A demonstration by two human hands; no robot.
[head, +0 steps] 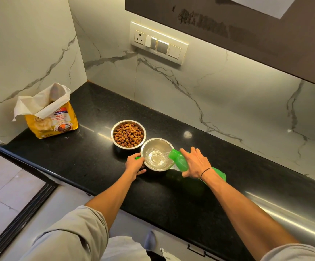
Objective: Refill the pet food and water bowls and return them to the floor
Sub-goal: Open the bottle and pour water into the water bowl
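Now right hand (196,162) grips tilted green bottle (179,161); left hand (134,164) clasps water bowl (157,157).

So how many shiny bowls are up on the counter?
2. The food bowl full of kibble sits farther back; the water bowl sits right in front of it, nearly touching, while the green bottle pours in. None seem hidden.
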